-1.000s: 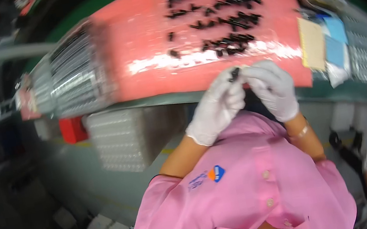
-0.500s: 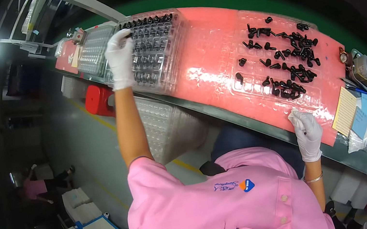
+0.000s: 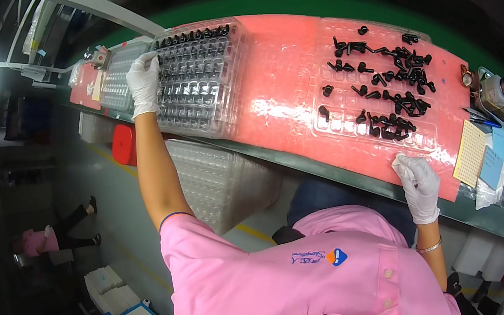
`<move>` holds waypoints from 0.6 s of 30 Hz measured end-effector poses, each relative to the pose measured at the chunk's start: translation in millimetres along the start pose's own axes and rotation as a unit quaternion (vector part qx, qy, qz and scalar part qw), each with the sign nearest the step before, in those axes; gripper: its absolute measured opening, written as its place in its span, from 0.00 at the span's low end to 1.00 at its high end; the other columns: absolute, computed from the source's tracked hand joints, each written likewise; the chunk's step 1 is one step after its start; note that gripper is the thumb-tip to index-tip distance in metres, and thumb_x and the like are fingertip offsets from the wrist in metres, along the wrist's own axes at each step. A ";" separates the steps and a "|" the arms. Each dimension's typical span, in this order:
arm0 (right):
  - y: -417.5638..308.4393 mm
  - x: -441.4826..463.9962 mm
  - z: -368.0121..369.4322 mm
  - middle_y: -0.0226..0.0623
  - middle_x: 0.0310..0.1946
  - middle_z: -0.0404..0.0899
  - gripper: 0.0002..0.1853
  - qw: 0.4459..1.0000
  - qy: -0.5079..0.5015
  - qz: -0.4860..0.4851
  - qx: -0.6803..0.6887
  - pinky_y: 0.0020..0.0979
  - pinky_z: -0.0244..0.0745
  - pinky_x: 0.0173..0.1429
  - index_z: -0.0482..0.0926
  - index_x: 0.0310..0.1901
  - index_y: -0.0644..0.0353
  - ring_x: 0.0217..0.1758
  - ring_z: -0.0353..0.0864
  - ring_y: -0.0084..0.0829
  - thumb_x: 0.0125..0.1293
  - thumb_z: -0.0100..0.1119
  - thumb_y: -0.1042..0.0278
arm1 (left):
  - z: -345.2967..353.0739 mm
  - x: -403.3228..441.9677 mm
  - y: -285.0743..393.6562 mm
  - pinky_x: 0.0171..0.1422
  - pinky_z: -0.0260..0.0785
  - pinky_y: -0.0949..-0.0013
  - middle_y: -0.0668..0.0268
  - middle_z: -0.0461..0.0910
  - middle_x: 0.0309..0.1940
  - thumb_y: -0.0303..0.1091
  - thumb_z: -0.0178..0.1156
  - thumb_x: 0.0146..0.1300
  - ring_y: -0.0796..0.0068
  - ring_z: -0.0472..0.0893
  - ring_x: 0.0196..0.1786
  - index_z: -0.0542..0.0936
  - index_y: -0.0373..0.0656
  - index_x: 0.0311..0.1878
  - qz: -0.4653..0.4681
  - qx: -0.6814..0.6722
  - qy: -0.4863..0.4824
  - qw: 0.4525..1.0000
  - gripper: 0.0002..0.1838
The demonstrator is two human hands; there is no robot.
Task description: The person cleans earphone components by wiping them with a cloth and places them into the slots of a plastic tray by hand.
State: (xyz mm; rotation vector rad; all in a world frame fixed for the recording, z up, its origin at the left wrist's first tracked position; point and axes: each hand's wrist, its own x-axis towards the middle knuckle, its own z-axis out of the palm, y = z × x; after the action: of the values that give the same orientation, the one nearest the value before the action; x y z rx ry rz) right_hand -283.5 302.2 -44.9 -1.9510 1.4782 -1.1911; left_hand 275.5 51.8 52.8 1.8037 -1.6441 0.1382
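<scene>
My left hand (image 3: 143, 83), in a white glove, reaches to the left edge of a clear plastic tray (image 3: 203, 88). Its fingertips are pinched at the tray's upper left, just below a filled row of black earbud-like pieces (image 3: 197, 35). Whatever they hold is hidden. Near the table's front edge, my gloved right hand (image 3: 421, 188) is closed on what looks like a crumpled white cloth (image 3: 403, 164). Beyond it, many loose black earbud-like pieces (image 3: 409, 72) lie scattered over another clear tray (image 3: 341, 118).
A pink mat (image 3: 277, 52) covers the table. At the left is another clear tray (image 3: 123, 79). On the right stand a metal-topped bottle (image 3: 503, 96), a yellow card (image 3: 469, 153) and blue papers (image 3: 494, 163). A red stool (image 3: 124, 145) and stacked trays (image 3: 208, 178) are below. Another person (image 3: 44, 240) is farther off.
My left hand has moved a little left and down relative to the tray, from its top row to its left edge. My right hand stays closed in place. The view has shifted slightly.
</scene>
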 end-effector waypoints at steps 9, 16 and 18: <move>-15.3 18.0 -2.6 0.38 0.34 0.82 0.15 0.991 0.034 -0.004 0.128 0.26 0.74 0.36 0.80 0.50 0.58 0.36 0.82 0.29 0.62 0.64 0.81 | -33.8 -98.4 38.1 0.75 0.55 0.59 0.48 0.65 0.68 0.32 0.62 0.65 0.58 0.66 0.71 0.68 0.33 0.67 -0.022 0.009 0.145 0.989 0.29; -78.3 203.0 35.1 0.34 0.36 0.81 0.08 0.954 -0.188 -0.188 0.140 0.26 0.76 0.47 0.81 0.46 0.62 0.38 0.81 0.28 0.67 0.57 0.78 | -34.6 -196.0 64.2 0.81 0.41 0.55 0.53 0.46 0.79 0.41 0.58 0.71 0.58 0.47 0.81 0.47 0.39 0.78 -0.253 -0.347 0.168 0.887 0.41; -67.7 258.7 100.1 0.32 0.36 0.82 0.08 0.945 -0.196 -0.125 0.229 0.25 0.75 0.49 0.80 0.46 0.64 0.40 0.80 0.25 0.70 0.54 0.75 | -27.1 -207.1 80.0 0.81 0.41 0.53 0.55 0.43 0.80 0.43 0.58 0.71 0.56 0.47 0.81 0.46 0.42 0.79 -0.310 -0.504 0.174 0.787 0.42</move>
State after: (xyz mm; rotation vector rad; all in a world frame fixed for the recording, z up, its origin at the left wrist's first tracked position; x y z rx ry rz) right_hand -144.9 70.8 48.9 -1.9292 0.6937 -1.0453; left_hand 171.8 243.2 1.2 1.2267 -0.5478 -0.5746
